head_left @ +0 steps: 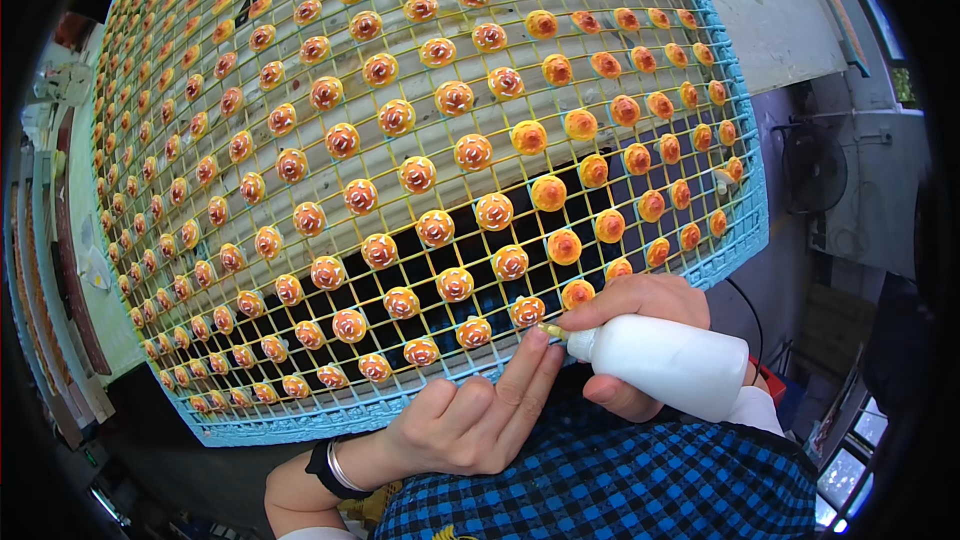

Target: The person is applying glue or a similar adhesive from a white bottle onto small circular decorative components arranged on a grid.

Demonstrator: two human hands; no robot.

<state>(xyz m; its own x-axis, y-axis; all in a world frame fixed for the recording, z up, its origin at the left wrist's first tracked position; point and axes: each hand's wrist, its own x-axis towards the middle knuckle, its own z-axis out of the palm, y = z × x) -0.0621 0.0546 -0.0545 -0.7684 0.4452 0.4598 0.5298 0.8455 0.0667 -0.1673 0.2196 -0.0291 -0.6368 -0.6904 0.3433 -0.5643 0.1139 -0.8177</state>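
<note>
My right hand (645, 305) is wrapped round a white squeeze bottle (675, 365), held tilted with its narrow yellowish nozzle pointing left. The nozzle tip is at the lower edge of a small round orange-and-yellow piece (528, 311) shaped like a bun, which carries white marks. Beside the tip, my left hand (480, 415) has its index and middle fingers stretched out, fingertips touching or very close to the nozzle; its other fingers are bent. Many such pieces sit in rows on a wire grid rack (470, 365). Those at left and centre bear white dabs; pieces toward the right, such as one plain bun (564, 247), show none.
The rack's light blue rim (300, 432) runs along my front. A dark fan (812, 168) stands at the right, below a pale tabletop (765, 25). Boards (50, 290) lean at the left. A small pale lump (724, 180) lies near the rack's right edge.
</note>
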